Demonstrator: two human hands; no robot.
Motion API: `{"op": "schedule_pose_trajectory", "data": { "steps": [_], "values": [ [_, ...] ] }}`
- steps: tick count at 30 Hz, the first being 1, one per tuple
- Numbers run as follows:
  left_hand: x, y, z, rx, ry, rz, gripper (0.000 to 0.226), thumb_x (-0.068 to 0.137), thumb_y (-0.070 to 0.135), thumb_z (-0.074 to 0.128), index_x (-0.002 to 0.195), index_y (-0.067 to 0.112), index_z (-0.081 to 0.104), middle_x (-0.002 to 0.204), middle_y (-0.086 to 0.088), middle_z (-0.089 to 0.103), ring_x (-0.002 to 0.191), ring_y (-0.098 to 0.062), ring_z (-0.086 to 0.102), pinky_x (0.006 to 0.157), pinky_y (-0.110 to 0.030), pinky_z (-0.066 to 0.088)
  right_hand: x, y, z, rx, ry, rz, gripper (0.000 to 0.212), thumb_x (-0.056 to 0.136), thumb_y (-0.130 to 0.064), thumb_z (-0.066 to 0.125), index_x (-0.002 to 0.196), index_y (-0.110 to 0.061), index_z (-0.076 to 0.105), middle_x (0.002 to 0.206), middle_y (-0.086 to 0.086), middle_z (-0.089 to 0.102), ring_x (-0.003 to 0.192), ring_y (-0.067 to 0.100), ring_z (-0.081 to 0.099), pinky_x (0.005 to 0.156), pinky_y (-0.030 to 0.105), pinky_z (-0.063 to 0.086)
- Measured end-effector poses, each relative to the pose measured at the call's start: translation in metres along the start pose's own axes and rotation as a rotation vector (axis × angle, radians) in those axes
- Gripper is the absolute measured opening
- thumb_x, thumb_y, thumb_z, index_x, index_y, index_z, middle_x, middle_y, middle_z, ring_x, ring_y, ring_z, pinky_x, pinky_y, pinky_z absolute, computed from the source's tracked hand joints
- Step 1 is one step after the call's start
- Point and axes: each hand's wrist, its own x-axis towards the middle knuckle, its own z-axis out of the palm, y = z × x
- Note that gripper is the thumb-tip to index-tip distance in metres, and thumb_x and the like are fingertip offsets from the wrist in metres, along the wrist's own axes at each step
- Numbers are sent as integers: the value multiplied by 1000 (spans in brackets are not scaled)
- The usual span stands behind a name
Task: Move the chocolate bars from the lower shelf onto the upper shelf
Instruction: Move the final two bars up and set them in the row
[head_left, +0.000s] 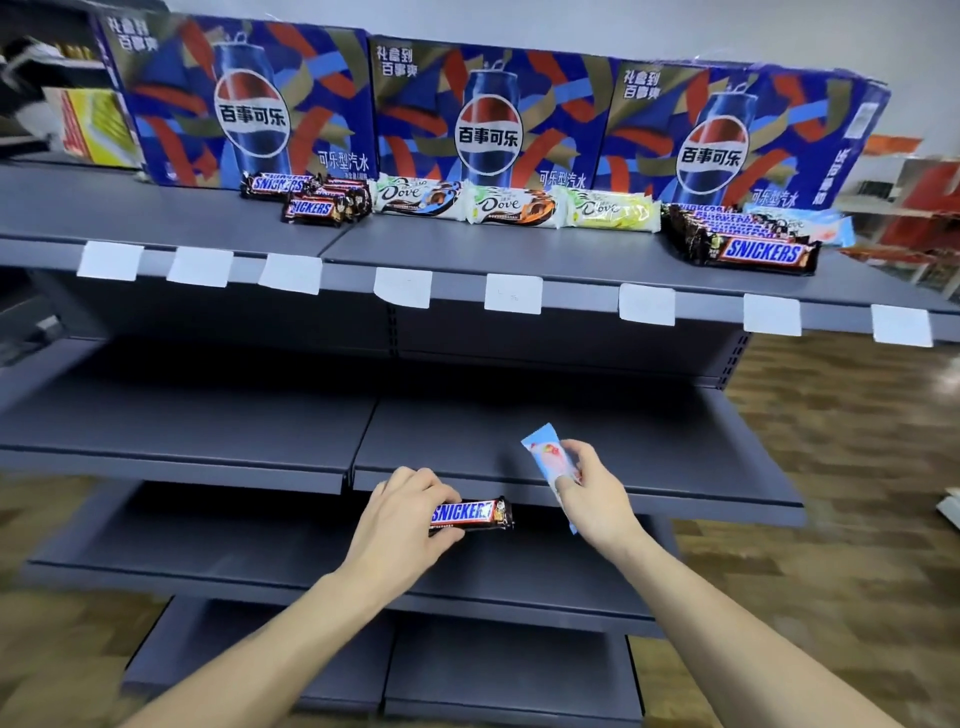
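Note:
My left hand (402, 512) grips a brown Snickers bar (475, 513) in front of the lower shelf's edge (519, 480). To its right, my right hand (597, 491) holds a light blue chocolate bar (548, 452) tilted upward over that shelf. On the upper shelf (467, 249) lie a small pile of Snickers bars (306, 197) at the left, three Dove bars (511, 208) in the middle, a row of Snickers bars (748, 239) at the right, and a light blue bar (810, 223) behind them.
Three large blue Pepsi cartons (488, 119) stand along the back of the upper shelf. White price tags (511, 293) hang on its front edge. More dark grey shelves (260, 551) sit below. A wooden floor (857, 441) shows at the right.

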Motion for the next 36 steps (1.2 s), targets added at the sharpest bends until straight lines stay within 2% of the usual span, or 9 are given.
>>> {"op": "schedule_pose_trajectory", "data": {
  "steps": [4, 7, 11, 13, 16, 20, 26, 29, 36],
  "values": [
    [17, -10, 10, -9, -23, -5, 31, 83, 48, 66, 110, 35, 62, 99, 20, 52, 94, -3, 42, 85, -22, 36, 16, 2, 3, 130, -27, 6, 46, 94, -23, 41, 128, -54, 45, 111, -12, 56, 76, 10, 55, 58, 18, 46],
    [33, -20, 20, -20, -50, -2, 32, 84, 50, 63, 113, 37, 59, 101, 21, 50, 95, -2, 41, 87, -20, 36, 36, 12, 10, 122, -79, 46, 52, 90, -7, 37, 118, -44, 61, 118, 6, 52, 59, 7, 52, 56, 16, 45],
    [55, -30, 30, -47, -66, 16, 31, 84, 50, 63, 112, 37, 60, 101, 21, 51, 95, -2, 41, 89, -22, 36, 57, 23, 18, 99, -57, 75, 48, 85, -19, 63, 125, -43, 54, 128, -2, 55, 103, 9, 61, 84, 20, 51],
    [65, -37, 35, -64, -66, 17, 30, 83, 49, 64, 111, 36, 61, 99, 21, 51, 93, -2, 41, 88, -24, 38, 65, 25, 19, 117, -57, 71, 66, 80, -23, 74, 137, -40, 46, 125, -8, 57, 106, 6, 61, 84, 13, 49],
    [78, -47, 40, -67, -83, 13, 31, 83, 49, 65, 111, 37, 60, 100, 21, 51, 94, -2, 41, 88, -25, 38, 77, 27, 19, 123, -53, 61, 87, 71, -30, 83, 141, -46, 36, 119, -16, 57, 103, 1, 62, 92, 22, 51],
    [93, -56, 45, -78, -93, 17, 32, 82, 48, 66, 111, 36, 61, 101, 21, 51, 95, -3, 42, 88, -26, 39, 91, 33, 22, 42, 3, 100, 72, 60, -41, 88, 119, -40, 47, 105, -11, 63, 88, 6, 65, 77, 28, 56],
    [106, -58, 50, -76, -113, 54, 31, 81, 48, 67, 109, 36, 61, 101, 22, 52, 95, -2, 42, 86, -23, 37, 101, 41, 19, -35, 7, 83, 64, 85, -30, 72, 140, -31, 39, 119, -2, 62, 90, 7, 63, 72, 13, 44],
    [108, -55, 51, -86, -118, 64, 30, 81, 48, 67, 108, 36, 62, 101, 21, 53, 94, -2, 42, 85, -23, 37, 96, 38, 16, -42, 50, 28, 56, 82, -18, 75, 130, -31, 49, 101, -6, 66, 72, -6, 62, 62, 6, 43],
    [97, -44, 46, -107, -115, 64, 30, 80, 45, 70, 107, 35, 63, 99, 20, 53, 93, -3, 43, 85, -24, 38, 85, 40, 6, -226, 150, -54, 47, 67, -25, 85, 103, -29, 55, 97, -8, 58, 85, 10, 57, 68, 22, 46]
  ]
}}
